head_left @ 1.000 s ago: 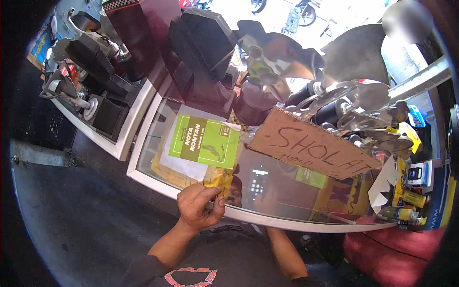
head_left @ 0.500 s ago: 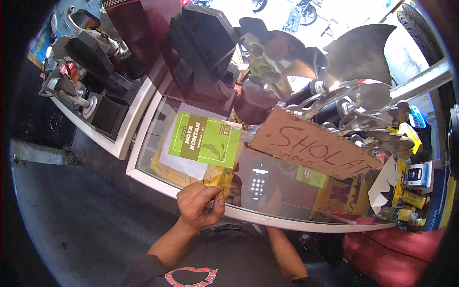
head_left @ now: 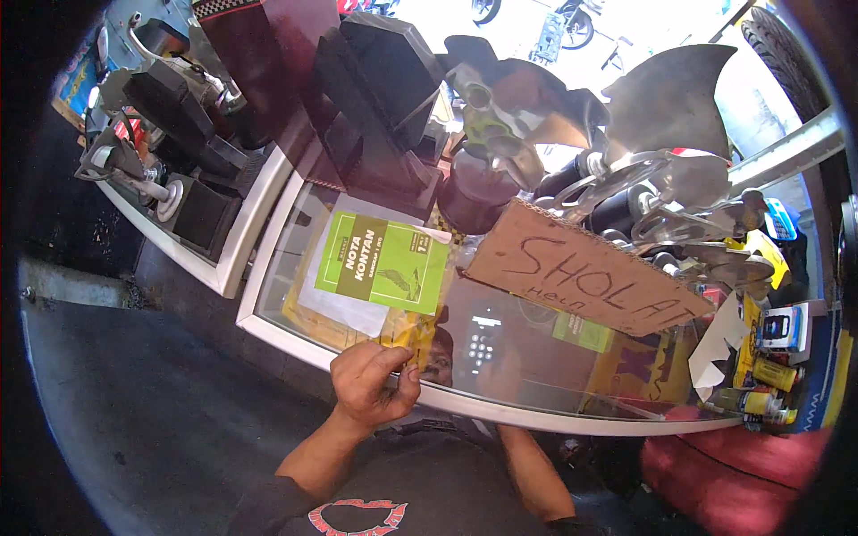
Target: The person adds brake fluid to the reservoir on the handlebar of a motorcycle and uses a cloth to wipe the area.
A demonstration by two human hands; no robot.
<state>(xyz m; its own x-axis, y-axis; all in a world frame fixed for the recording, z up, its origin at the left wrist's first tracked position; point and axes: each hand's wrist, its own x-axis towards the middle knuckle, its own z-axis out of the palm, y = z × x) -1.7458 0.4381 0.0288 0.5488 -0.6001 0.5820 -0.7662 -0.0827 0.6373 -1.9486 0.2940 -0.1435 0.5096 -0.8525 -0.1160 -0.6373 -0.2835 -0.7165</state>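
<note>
**Left hand pinching a yellow packet at the near edge of a glass counter**

We look down over a glass-topped display counter (head_left: 572,406) with a white frame. Our left hand (head_left: 371,386) rests at its near edge, fingers curled and thumb pressed in, closed on the lower end of a flat yellow packet (head_left: 413,327) that lies on the glass. Our right forearm runs down below the counter's rim; the right hand itself is hidden, so we cannot tell what its grip is doing.

We judge the step in hand to be taking hold of the packet at the counter's front edge. The next move, as we read it, calls for a firm pinch on that thin end and a clean pull or lift toward us, without dragging the green booklet (head_left: 382,264) that lies just beyond it on a sheet of white paper.

The packet's long axis runs roughly from near to far, tilted a little to the right, with its near end in our fingers and its far end pointing toward the booklet (the upper part is partly lost in reflections). A brown cardboard sign (head_left: 585,279) leans to the right, with metal parts heaped behind it.
</note>
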